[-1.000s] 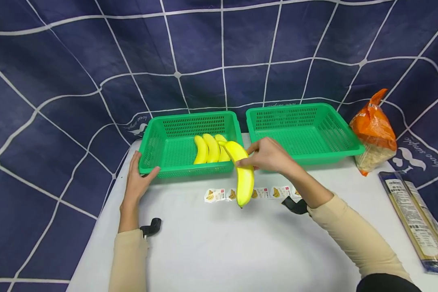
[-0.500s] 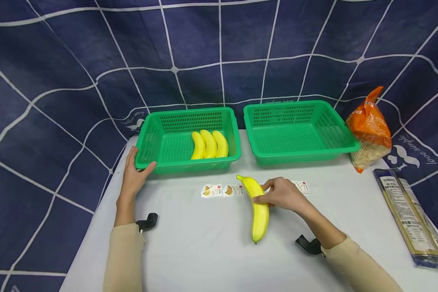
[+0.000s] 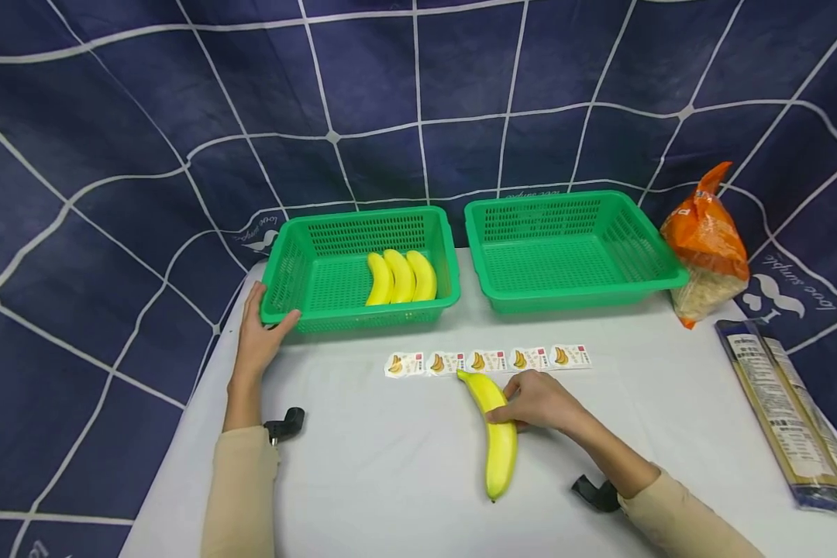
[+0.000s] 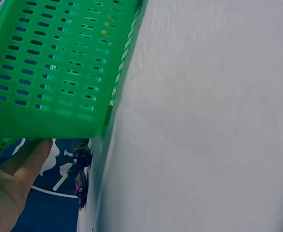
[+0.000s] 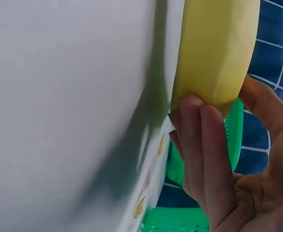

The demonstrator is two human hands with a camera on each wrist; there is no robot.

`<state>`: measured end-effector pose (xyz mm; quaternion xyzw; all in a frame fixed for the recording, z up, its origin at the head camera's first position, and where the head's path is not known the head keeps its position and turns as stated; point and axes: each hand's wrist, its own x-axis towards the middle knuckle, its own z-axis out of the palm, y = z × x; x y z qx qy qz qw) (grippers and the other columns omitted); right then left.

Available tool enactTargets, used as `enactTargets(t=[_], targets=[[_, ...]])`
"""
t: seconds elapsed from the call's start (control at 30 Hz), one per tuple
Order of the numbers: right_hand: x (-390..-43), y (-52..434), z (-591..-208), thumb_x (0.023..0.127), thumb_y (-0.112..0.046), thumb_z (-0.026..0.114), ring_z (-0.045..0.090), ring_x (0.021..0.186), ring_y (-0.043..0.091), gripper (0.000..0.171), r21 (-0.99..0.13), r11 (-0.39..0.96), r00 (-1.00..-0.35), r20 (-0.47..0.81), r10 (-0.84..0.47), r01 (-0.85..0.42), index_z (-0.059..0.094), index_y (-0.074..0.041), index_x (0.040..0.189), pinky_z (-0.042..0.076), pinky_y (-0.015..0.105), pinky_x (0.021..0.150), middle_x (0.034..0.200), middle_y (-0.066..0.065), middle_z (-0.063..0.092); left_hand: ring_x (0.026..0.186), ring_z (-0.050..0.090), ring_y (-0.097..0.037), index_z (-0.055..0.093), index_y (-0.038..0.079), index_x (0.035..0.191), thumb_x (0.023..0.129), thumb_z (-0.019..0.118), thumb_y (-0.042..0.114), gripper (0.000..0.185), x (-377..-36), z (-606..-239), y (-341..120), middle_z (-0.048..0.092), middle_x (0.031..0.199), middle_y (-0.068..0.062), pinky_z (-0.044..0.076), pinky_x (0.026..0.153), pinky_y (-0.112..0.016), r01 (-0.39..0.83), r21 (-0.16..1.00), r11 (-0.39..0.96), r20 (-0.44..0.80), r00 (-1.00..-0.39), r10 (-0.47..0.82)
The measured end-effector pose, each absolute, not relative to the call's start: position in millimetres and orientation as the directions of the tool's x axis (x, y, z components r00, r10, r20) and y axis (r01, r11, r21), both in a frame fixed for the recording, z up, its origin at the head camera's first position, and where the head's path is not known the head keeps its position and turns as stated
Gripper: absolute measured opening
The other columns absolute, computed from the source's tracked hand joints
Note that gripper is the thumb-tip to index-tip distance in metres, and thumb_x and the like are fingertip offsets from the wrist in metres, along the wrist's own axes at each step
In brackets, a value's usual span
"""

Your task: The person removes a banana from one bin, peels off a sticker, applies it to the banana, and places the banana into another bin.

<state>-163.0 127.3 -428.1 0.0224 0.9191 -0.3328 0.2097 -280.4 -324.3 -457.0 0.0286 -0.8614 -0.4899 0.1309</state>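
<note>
A yellow banana (image 3: 498, 446) is pinched between thumb and fingers of my right hand (image 3: 540, 401), low over the white table (image 3: 384, 465). Whether it touches the table I cannot tell. The right wrist view shows the same banana (image 5: 216, 48) with fingertips on one side and the thumb on the other. My left hand (image 3: 256, 337) rests at the near left corner of the left green basket (image 3: 373, 316), thumb spread from the fingers. In the left wrist view, straight fingers touch the basket's end (image 4: 49, 123). Three bananas (image 3: 401, 277) lie side by side in this basket's right half.
A second green basket (image 3: 586, 296) stands to the right. Past it leans an orange-topped bag (image 3: 707, 240), with a long flat package (image 3: 784, 411) nearer me. A row of banana-picture stickers (image 3: 487, 361) lies between baskets and banana. A dark blue checked cloth (image 3: 377, 85) hangs behind.
My right hand has brought the banana from the left basket's front edge down toward me and slightly right, uncovering the sticker row. My left hand has stayed at the basket corner.
</note>
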Motion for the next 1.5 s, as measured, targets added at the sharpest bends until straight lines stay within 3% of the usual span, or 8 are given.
enactTargets(t=[0.4, 0.57, 0.83, 0.97, 1.17, 1.33, 1.5], targets=[[-157.3, 129.4, -437.9, 0.065, -0.037, 0.088, 0.061, 0.054, 0.015, 0.049, -0.583, 0.791, -0.914, -0.398, -0.077, 0.187, 0.069, -0.003, 0.096, 0.044, 0.025, 0.053, 0.063, 0.002, 0.065, 0.152, 0.015, -0.018, 0.022, 0.023, 0.156, 0.088, 0.071, 0.026, 0.083, -275.4, -462.1, -317.2, 0.01, 0.164, 0.013, 0.027, 0.12, -0.047, 0.08, 0.914, 0.399, 0.194, -0.947, -0.255], [-157.7, 129.8, -438.3, 0.066, -0.037, 0.088, 0.06, 0.054, 0.015, 0.048, -0.585, 0.79, -0.915, -0.396, -0.08, 0.184, 0.07, -0.004, 0.096, 0.043, 0.024, 0.053, 0.062, 0.002, 0.064, 0.152, 0.014, -0.018, 0.02, 0.021, 0.156, 0.089, 0.071, 0.025, 0.085, -276.8, -460.2, -317.2, 0.008, 0.165, 0.013, 0.025, 0.121, -0.046, 0.072, 0.921, 0.383, 0.179, -0.951, -0.252], [-155.7, 129.6, -438.1, 0.07, -0.037, 0.086, 0.056, 0.056, 0.014, 0.045, -0.6, 0.784, -0.911, -0.395, -0.118, 0.159, 0.07, -0.004, 0.096, 0.041, 0.024, 0.053, 0.063, 0.002, 0.062, 0.153, 0.005, -0.018, 0.016, 0.014, 0.157, 0.088, 0.071, 0.028, 0.089, -277.8, -451.2, -318.9, 0.004, 0.166, 0.007, 0.013, 0.125, -0.039, 0.033, 0.923, 0.383, 0.129, -0.965, -0.227], [-154.1, 130.5, -438.5, 0.071, -0.037, 0.084, 0.055, 0.057, 0.014, 0.045, -0.612, 0.775, -0.91, -0.395, -0.127, 0.157, 0.07, -0.004, 0.097, 0.041, 0.024, 0.054, 0.064, 0.002, 0.063, 0.153, 0.004, -0.028, 0.011, 0.014, 0.158, 0.089, 0.069, 0.037, 0.093, -268.3, -439.4, -315.3, 0.003, 0.166, -0.003, 0.012, 0.123, -0.051, -0.024, 0.883, 0.469, 0.089, -0.972, -0.217], [-153.4, 133.6, -439.5, 0.073, -0.038, 0.083, 0.056, 0.057, 0.015, 0.047, -0.641, 0.75, -0.909, -0.393, -0.143, 0.159, 0.07, -0.002, 0.101, 0.042, 0.025, 0.054, 0.064, 0.003, 0.063, 0.149, 0.015, -0.043, 0.009, 0.006, 0.157, 0.087, 0.071, 0.042, 0.1, -240.9, -409.0, -295.6, 0.008, 0.163, -0.019, 0.026, 0.115, -0.062, -0.089, 0.785, 0.614, 0.09, -0.963, -0.255], [-153.9, 135.8, -441.0, 0.073, -0.037, 0.084, 0.057, 0.057, 0.015, 0.049, -0.649, 0.742, -0.907, -0.396, -0.144, 0.166, 0.069, -0.001, 0.104, 0.043, 0.025, 0.054, 0.065, 0.003, 0.062, 0.145, 0.023, -0.047, 0.016, 0.005, 0.156, 0.086, 0.072, 0.039, 0.096, -215.1, -385.2, -269.5, 0.02, 0.16, -0.024, 0.021, 0.114, -0.066, -0.119, 0.7, 0.704, 0.142, -0.943, -0.301], [-154.0, 136.2, -442.3, 0.073, -0.036, 0.083, 0.057, 0.057, 0.015, 0.053, -0.66, 0.732, -0.902, -0.403, -0.153, 0.171, 0.068, 0.001, 0.107, 0.044, 0.025, 0.055, 0.067, 0.003, 0.062, 0.139, 0.033, -0.048, 0.023, 0.008, 0.155, 0.086, 0.07, 0.047, 0.092, -195.3, -373.9, -239.2, 0.031, 0.155, -0.024, 0.027, 0.107, -0.071, -0.057, 0.625, 0.778, 0.037, -0.994, -0.102]])
